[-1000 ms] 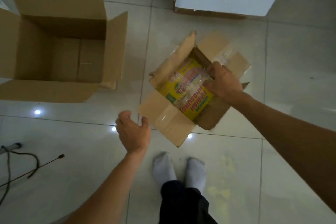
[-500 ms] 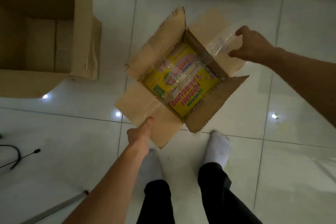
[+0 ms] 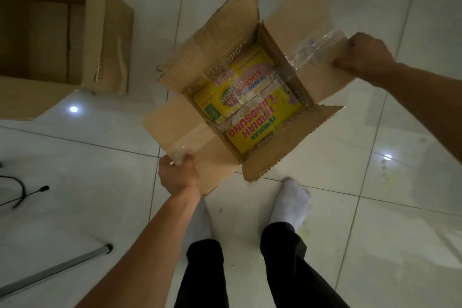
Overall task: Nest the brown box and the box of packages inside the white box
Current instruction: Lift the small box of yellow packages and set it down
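Note:
The box of packages [image 3: 190, 132] is a small open cardboard box with all flaps spread, in the middle of the view over the tiled floor. Yellow printed packages [image 3: 250, 102] fill its inside. My left hand [image 3: 178, 175] grips the near-left flap at its edge. My right hand [image 3: 367, 57] grips the far-right flap, which carries clear tape. The empty brown box [image 3: 50, 40] stands open at the upper left. Only a thin brown strip along the top edge shows where the white box stood in the earlier frames.
My two white-socked feet [image 3: 290, 202] stand just below the box. A black cable [image 3: 20, 190] and a grey metal rod [image 3: 57, 270] lie on the floor at the lower left. Glossy white tiles [image 3: 400, 232] stretch to the right.
My right hand left the packages and took the far-right flap. My left hand closed on the near-left flap. The view tilted down, and the white box slid out at the top.

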### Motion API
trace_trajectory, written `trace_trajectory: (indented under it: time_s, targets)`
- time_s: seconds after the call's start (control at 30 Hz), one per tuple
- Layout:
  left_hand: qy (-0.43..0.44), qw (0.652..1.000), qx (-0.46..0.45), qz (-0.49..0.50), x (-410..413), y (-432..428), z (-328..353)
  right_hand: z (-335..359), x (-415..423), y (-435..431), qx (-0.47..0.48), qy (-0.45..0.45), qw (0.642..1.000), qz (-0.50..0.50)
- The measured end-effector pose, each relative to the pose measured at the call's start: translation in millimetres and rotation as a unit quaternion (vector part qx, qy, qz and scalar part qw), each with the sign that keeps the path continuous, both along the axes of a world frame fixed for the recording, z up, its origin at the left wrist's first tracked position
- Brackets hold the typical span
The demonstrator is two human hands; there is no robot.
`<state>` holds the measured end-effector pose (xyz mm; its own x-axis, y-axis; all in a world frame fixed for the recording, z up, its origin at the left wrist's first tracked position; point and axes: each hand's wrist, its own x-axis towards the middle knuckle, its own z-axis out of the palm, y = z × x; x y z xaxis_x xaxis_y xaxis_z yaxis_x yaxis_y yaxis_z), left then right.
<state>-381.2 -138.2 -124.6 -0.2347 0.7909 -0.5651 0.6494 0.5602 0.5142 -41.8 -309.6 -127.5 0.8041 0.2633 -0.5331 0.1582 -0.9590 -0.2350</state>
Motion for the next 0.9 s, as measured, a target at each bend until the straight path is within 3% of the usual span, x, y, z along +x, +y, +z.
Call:
trace_trajectory:
  time_s: [0.27,0.53,0.9]
  targets:
    - [-0.048,0.984,0.100,-0.138,42,24,19,37,-56,-27,-0.014,-0.031,0.997,-0.067]
    - [-0.048,0.912,0.106,-0.394,84,58,29,52,-139,-59,0.056,0.029,0.983,-0.173]
    - [-0.043,0.888,0.116,-0.443,77,63,29,53,-168,-60,0.076,0.027,0.969,-0.232]
